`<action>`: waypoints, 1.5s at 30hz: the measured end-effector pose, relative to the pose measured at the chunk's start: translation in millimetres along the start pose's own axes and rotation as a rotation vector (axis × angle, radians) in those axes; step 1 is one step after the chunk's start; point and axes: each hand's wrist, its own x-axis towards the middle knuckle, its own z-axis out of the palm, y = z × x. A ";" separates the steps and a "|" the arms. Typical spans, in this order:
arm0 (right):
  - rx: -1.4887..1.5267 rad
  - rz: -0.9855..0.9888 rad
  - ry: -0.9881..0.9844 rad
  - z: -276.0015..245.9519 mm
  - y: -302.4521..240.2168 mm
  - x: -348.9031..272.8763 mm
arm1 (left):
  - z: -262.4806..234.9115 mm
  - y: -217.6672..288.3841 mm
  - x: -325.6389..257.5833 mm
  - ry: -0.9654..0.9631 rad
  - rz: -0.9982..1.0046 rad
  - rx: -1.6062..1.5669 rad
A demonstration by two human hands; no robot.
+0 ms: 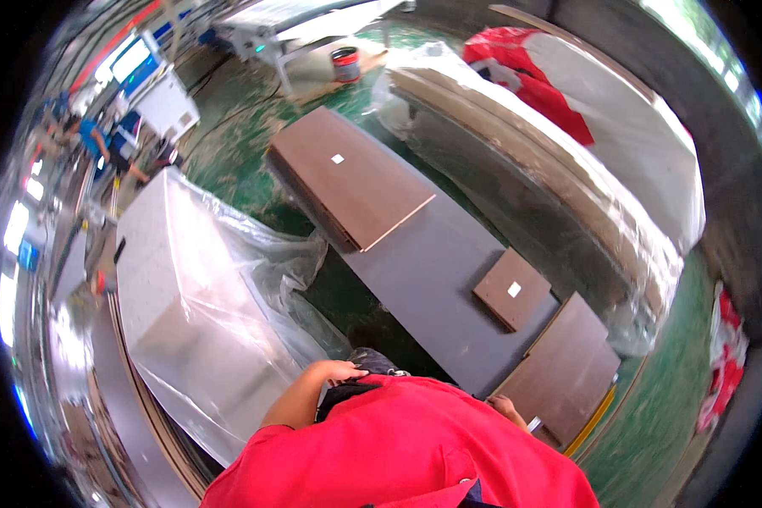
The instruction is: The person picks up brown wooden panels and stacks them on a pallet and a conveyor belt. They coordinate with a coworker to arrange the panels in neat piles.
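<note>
Head view, the only one: near brown panel (567, 364) at lower right, just by the right hand (506, 408), lying flat at the near end of a long grey sheet (432, 262), a yellow strip (593, 419) along its outer edge. Single board or top of a low stack: cannot tell. Small brown piece (521, 279) with a white label just beyond, on the grey sheet; larger brown stack (356, 178), also labelled, at the far end.

As for handling, by looks only: stiff, flat board stock, likely fairly heavy for its size, with little bend. Smooth face, probably slippery under bare palms, so better gripped by the edges than pressed from above. Corners likely the fragile part, quick to chip if knocked. Best hold: both long edges, or two opposite corners, fingers curled under and thumbs on top, lifted level.

On pose: hands well apart, one either side of the red shirt (415, 440). Left hand (345, 371) at waist height, elbow bent outward, fingers pointing inward against dark clothing; no board near it, and cannot tell whether pinching the cloth or merely resting. Right hand low at the panel's near corner, wrist and forearm mostly hidden behind the shirt, fingers bent. Touching the edge or only just above it: cannot tell; nor whether closed on anything.
</note>
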 end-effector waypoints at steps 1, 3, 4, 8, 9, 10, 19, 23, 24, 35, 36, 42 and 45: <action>0.066 0.120 0.055 8.9 -24.3 1.9 | -2.5 -8.7 1.4 -0.011 0.042 -0.003; 0.060 0.100 0.033 11.0 -62.4 17.0 | -27.2 -8.4 -17.9 -0.028 0.135 0.016; 0.063 0.086 0.022 14.1 -85.1 28.4 | -46.3 -20.1 -1.2 -0.034 0.172 -0.065; -0.026 0.125 0.072 55.1 -198.4 24.0 | -113.7 -20.6 -57.1 0.027 0.412 -0.756; -0.037 0.100 0.061 68.7 -227.9 24.8 | -132.3 -23.8 -63.9 0.085 0.416 -0.696; -0.049 0.075 0.049 82.0 -255.8 28.0 | -149.7 -27.5 -68.6 0.143 0.418 -0.636; -0.687 -0.273 -0.269 254.6 -395.0 109.0 | -298.2 -112.6 -129.1 0.262 0.456 -0.592; -1.303 -0.778 -0.323 283.9 -419.9 177.1 | -369.6 -121.1 -141.9 0.385 0.459 -0.695; -1.302 -0.709 -0.349 296.2 -441.2 187.7 | -384.9 -124.4 -151.8 0.426 0.455 -0.754; -0.620 0.073 -0.210 445.2 -773.4 355.7 | -603.3 -211.1 -161.0 0.846 0.227 -0.914; -0.569 0.076 -0.191 475.1 -814.0 369.9 | -624.5 -216.3 -169.2 0.863 0.255 -0.960; -0.479 -0.364 -0.363 722.3 -1074.9 357.9 | -751.2 -241.4 -201.3 0.928 0.270 -1.048; -0.451 -0.449 -0.554 807.2 -1151.8 327.6 | -834.6 -250.8 -191.9 0.880 0.279 -1.039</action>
